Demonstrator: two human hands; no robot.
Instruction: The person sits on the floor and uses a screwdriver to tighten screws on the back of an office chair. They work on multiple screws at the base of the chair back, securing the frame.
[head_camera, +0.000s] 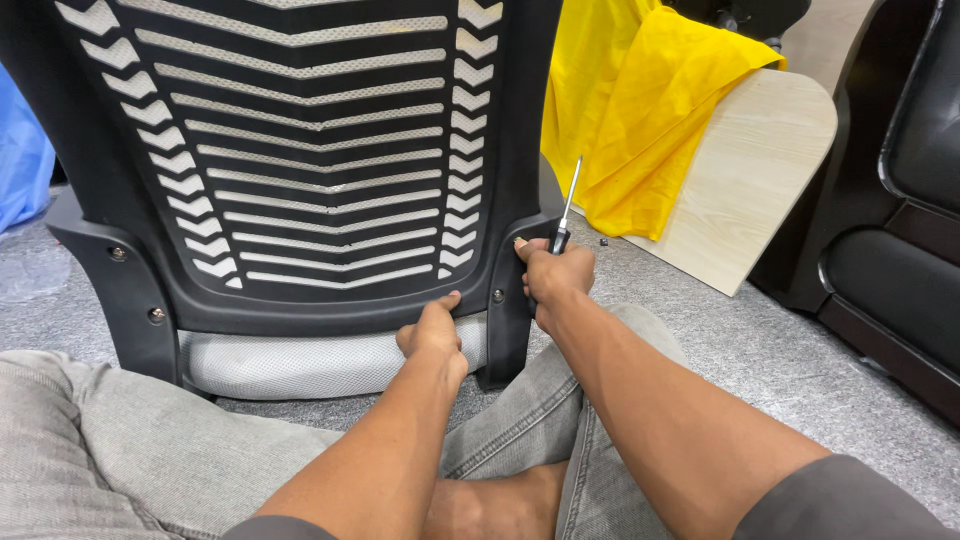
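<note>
Both forearms extend forward from lower frame, bare, converging slightly. Left hand (432, 333): curled into loose fist, thumb raised and pressed upward, knuckles facing camera. Right hand (554, 277): higher and farther out than left, fingers wrapped tight in closed grip, thumb tip up on the left side. Wrists straight. 2 hands near, not touching.

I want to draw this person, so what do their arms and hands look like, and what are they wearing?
Both arms are bare from the hands up past the elbows. The left hand and right hand wear no gloves, rings or watch that I can see. Dark grey short sleeves show at the bottom edge. The legs wear light grey jeans.
</note>
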